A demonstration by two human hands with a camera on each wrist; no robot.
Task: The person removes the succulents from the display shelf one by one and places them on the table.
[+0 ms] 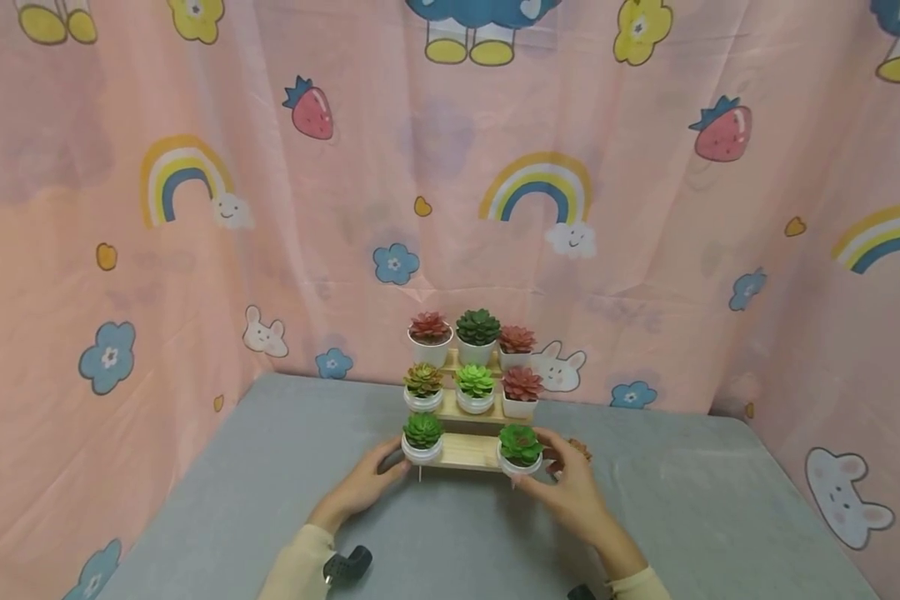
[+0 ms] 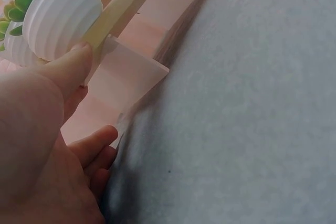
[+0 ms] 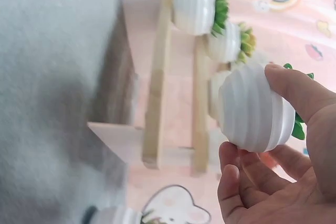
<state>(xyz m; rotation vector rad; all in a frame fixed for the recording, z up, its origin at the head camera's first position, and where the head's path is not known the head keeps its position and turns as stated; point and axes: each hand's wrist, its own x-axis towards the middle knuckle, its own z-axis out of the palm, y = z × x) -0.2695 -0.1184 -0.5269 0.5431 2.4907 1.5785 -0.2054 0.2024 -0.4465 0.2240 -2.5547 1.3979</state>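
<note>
My right hand [image 1: 573, 496] grips a white ribbed pot [image 3: 249, 106] with a green succulent [image 1: 520, 444], thumb on one side and fingers on the other. In the right wrist view this pot is apart from the bottom plank [image 3: 156, 93], near its right end. My left hand [image 1: 362, 485] holds the left end of the wooden tiered plant stand [image 1: 468, 451], its thumb at the plank's edge beside another white pot [image 2: 63, 19]. That pot, with a green succulent [image 1: 423, 429], sits on the bottom step. Part of the left fingers is hidden behind the stand.
Three potted succulents stand on the middle step [image 1: 450, 410], three on the top step. An orange-red succulent [image 1: 581, 449] is on the grey table [image 1: 682, 500], partly hidden behind my right hand. A pink patterned curtain [image 1: 360, 183] hangs close behind the stand.
</note>
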